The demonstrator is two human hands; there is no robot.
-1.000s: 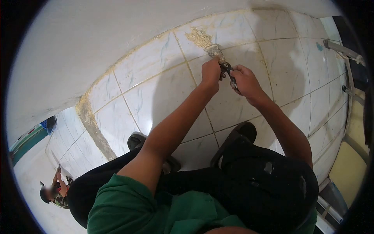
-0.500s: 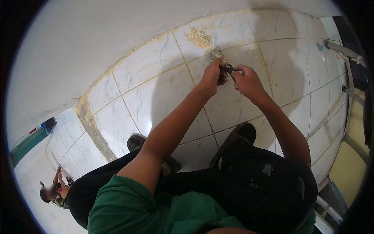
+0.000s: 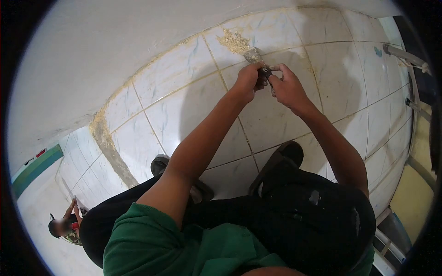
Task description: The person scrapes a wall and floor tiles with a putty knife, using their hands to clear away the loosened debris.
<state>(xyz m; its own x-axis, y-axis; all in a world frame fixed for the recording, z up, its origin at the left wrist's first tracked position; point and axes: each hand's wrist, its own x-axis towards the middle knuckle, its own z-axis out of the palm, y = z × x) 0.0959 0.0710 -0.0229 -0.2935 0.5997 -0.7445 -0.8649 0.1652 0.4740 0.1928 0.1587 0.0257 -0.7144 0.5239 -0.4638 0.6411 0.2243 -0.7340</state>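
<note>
- my left hand (image 3: 247, 82) and right hand (image 3: 286, 87) both close their grip on the dark handle of a scraper (image 3: 258, 62).
- its blade lies flat on the tiled floor (image 3: 184, 115), tip just beside a patch of crusted residue (image 3: 235, 41) at a grout line.
- i judge i'm mid-scrape; the next push wants a low blade angle and steady pressure into the patch.
- my sandals (image 3: 281, 161) rest nearer me; another person (image 3: 64, 227) crouches well apart.
</note>
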